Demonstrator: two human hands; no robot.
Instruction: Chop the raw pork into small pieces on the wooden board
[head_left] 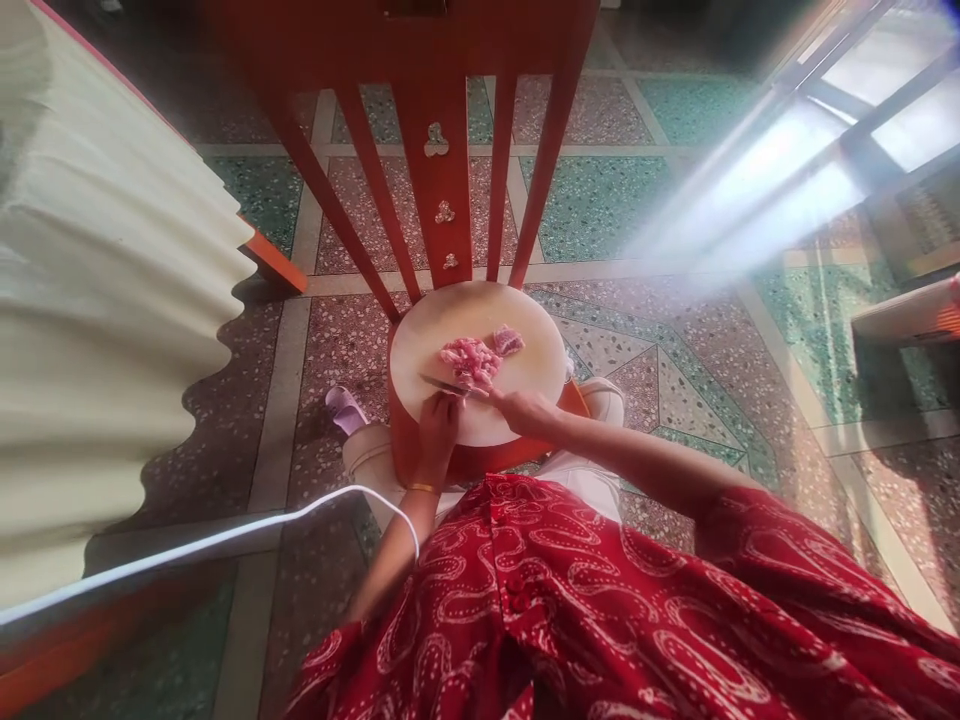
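A round, pale cutting board (420, 330) lies on the seat of a red wooden chair. Cut pink raw meat (471, 357) is heaped near its middle, with a separate chunk of meat (508, 340) just to the right. My right hand (525, 412) is closed round a knife (442, 384), whose blade points left along the near edge of the heap. Close against the blade, at the board's near side, my left hand (441, 422) has its fingers bent and pressed together. What its fingertips pinch is too small and partly hidden to make out.
The slatted red chair back (431, 150) rises behind the board. A cream curtain-like cloth (112, 300) hangs at left, and a white cable (225, 535) crosses to my left forearm. A lilac slipper (345, 410) is on the speckled tile floor (600, 220).
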